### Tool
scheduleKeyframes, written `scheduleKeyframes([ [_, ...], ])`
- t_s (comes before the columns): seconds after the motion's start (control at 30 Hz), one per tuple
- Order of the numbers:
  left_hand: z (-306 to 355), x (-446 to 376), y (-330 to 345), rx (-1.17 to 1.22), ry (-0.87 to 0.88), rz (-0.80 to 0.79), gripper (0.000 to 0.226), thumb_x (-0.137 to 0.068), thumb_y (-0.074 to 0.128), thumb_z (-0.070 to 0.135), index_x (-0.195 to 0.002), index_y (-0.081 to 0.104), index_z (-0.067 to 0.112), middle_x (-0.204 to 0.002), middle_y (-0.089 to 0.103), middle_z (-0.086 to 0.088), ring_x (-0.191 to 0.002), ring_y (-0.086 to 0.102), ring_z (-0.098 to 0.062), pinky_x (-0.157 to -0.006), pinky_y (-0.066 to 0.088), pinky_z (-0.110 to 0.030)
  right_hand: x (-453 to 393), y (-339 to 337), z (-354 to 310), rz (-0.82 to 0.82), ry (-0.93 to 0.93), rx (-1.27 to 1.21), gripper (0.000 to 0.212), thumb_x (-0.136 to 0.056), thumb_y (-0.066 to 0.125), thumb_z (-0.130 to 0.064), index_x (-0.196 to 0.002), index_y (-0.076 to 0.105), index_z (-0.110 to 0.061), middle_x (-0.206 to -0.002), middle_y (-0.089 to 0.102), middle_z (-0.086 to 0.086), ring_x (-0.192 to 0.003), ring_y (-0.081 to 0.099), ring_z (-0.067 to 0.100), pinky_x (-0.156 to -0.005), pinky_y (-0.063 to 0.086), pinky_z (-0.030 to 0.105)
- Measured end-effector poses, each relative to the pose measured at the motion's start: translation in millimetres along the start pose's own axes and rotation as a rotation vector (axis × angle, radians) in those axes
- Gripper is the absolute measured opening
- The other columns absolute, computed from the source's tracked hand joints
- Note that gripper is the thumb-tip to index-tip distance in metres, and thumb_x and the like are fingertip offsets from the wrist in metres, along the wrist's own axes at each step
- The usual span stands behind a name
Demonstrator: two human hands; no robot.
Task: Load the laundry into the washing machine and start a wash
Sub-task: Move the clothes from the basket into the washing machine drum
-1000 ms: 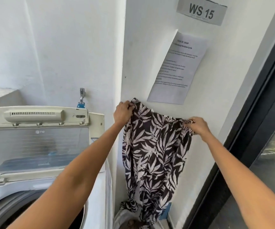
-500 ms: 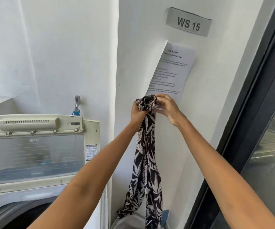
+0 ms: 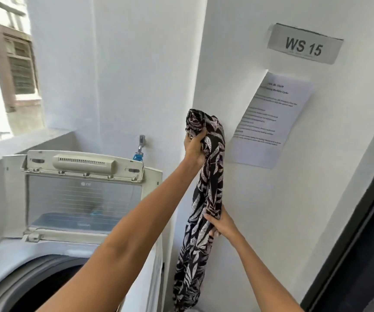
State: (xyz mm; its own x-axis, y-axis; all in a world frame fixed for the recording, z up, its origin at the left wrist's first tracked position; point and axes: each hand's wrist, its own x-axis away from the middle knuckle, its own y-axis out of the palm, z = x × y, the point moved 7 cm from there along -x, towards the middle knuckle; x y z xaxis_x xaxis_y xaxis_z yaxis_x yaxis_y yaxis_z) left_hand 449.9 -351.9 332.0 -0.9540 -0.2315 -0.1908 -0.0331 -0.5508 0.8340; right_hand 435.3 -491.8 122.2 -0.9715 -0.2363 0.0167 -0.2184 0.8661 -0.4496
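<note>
A black garment with a white leaf print (image 3: 208,190) hangs bunched into a long rope in front of the white wall. My left hand (image 3: 194,147) grips its top end, held high. Lower down, my right hand (image 3: 220,225) grips the garment around its middle. The garment's lower end drops out of view at the bottom edge. To the left stands a white top-loading washing machine (image 3: 46,251) with its lid (image 3: 82,199) raised upright and the dark drum opening (image 3: 35,289) showing at the lower left.
A water tap (image 3: 141,143) with a blue fitting sticks out of the wall behind the machine. On the right wall hang a "WS 15" sign (image 3: 304,45) and a printed sheet (image 3: 269,118). A dark door frame (image 3: 361,233) runs along the right.
The garment went from spread wide between both hands to gathered at the top. My right hand has now dropped to grip its middle, and the view has turned left toward the machine.
</note>
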Motion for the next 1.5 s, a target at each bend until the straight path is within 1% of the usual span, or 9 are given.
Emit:
scheduleKeyframes([
  [0.1, 28.3, -3.9, -23.0, -0.093, 0.12, 0.067, 0.035, -0.086, 0.062, -0.003, -0.118, 0.05, 0.008, -0.094, 0.064, -0.008, -0.079, 0.064, -0.02, -0.064, 0.059, -0.029, -9.3, 13.5, -42.1, 0.053, -0.081, -0.223, 0.03, -0.096, 0.05, -0.009, -0.126, 0.049, -0.007, -0.072, 0.069, 0.007, -0.04, 0.059, 0.011, -0.039, 0.047, 0.022],
  [0.23, 69.1, 3.1, -74.3, -0.491, 0.277, 0.211, 0.035, -0.084, 0.071, 0.016, -0.112, 0.049, 0.016, -0.103, 0.065, -0.005, -0.094, 0.064, -0.021, -0.08, 0.057, -0.04, -19.6, 32.0, -122.6, 0.097, -0.215, -0.525, 0.016, -0.097, 0.04, 0.001, -0.107, 0.052, 0.003, -0.056, 0.066, 0.003, -0.04, 0.061, 0.013, -0.041, 0.05, 0.021],
  [0.4, 132.4, 32.4, -141.9, -0.613, 0.37, 0.353, 0.036, -0.089, 0.063, 0.024, -0.121, 0.051, 0.012, -0.105, 0.065, -0.012, -0.076, 0.065, -0.016, -0.051, 0.052, -0.021, -13.7, 71.8, -236.3, -0.106, -0.417, -0.795, 0.019, -0.099, 0.042, -0.007, -0.115, 0.05, -0.003, -0.069, 0.07, 0.006, -0.048, 0.065, 0.014, -0.049, 0.055, 0.022],
  [0.6, 236.6, 69.1, -163.2, -0.582, 0.49, 0.489, 0.043, -0.095, 0.054, 0.024, -0.133, 0.043, 0.01, -0.136, 0.051, -0.018, -0.124, 0.051, -0.033, -0.105, 0.042, -0.049, 28.7, 158.6, -362.9, -0.423, -0.551, -1.012, 0.031, -0.099, 0.034, 0.002, -0.128, 0.039, 0.01, -0.09, 0.061, 0.024, -0.057, 0.068, 0.017, -0.059, 0.058, 0.026],
  [0.83, 342.3, 102.5, -149.8, -0.793, 0.707, 0.709, 0.057, -0.098, 0.049, 0.021, -0.146, 0.023, 0.004, -0.15, 0.034, -0.014, -0.135, 0.036, -0.028, -0.106, 0.03, -0.031, 45.4, 219.3, -430.0, -0.476, -0.52, -1.273, 0.038, -0.097, 0.034, 0.004, -0.135, 0.035, 0.006, -0.098, 0.062, 0.022, -0.067, 0.069, 0.018, -0.071, 0.059, 0.028],
  [1.0, 363.5, 110.8, -175.8, -0.962, 0.704, 0.758, 0.049, -0.095, 0.055, 0.02, -0.136, 0.035, 0.003, -0.136, 0.051, -0.015, -0.124, 0.049, -0.029, -0.095, 0.036, -0.027, 34.8, 244.9, -413.6, -0.449, -0.509, -1.047, 0.026, -0.097, 0.041, -0.003, -0.123, 0.042, -0.008, -0.097, 0.065, 0.016, -0.068, 0.069, 0.017, -0.07, 0.059, 0.03],
  [1.2, 315.2, 108.5, -253.5, -0.982, 0.416, 0.739, 0.051, -0.096, 0.052, 0.022, -0.14, 0.033, 0.006, -0.14, 0.047, -0.012, -0.128, 0.046, -0.031, -0.108, 0.038, -0.042, 8.8, 256.1, -339.1, -0.105, -0.482, -0.504, 0.016, -0.093, 0.054, -0.025, -0.105, 0.054, -0.015, -0.083, 0.066, 0.003, -0.052, 0.061, 0.014, -0.052, 0.052, 0.028],
  [1.37, 272.0, 110.6, -309.4, -1.01, 0.092, 0.59, 0.051, -0.097, 0.047, 0.015, -0.143, 0.025, 0.014, -0.106, 0.06, -0.019, -0.064, 0.058, -0.018, -0.049, 0.051, -0.024, -4.7, 264.3, -288.0, 0.184, -0.448, -0.099, 0.02, -0.092, 0.051, -0.031, -0.093, 0.061, -0.013, -0.069, 0.056, -0.006, -0.058, 0.05, 0.008, -0.05, 0.031, 0.021],
  [1.5, 303.8, 119.4, -339.8, -1.002, 0.175, 0.748, 0.056, -0.095, 0.052, 0.017, -0.143, 0.023, 0.023, -0.115, 0.06, -0.017, -0.083, 0.064, -0.028, -0.057, 0.054, -0.033, -16.2, 258.0, -251.8, 0.331, -0.393, -0.005, 0.022, -0.093, 0.05, -0.025, -0.105, 0.057, -0.009, -0.072, 0.057, 0.004, -0.06, 0.051, 0.019, -0.055, 0.042, 0.027],
])
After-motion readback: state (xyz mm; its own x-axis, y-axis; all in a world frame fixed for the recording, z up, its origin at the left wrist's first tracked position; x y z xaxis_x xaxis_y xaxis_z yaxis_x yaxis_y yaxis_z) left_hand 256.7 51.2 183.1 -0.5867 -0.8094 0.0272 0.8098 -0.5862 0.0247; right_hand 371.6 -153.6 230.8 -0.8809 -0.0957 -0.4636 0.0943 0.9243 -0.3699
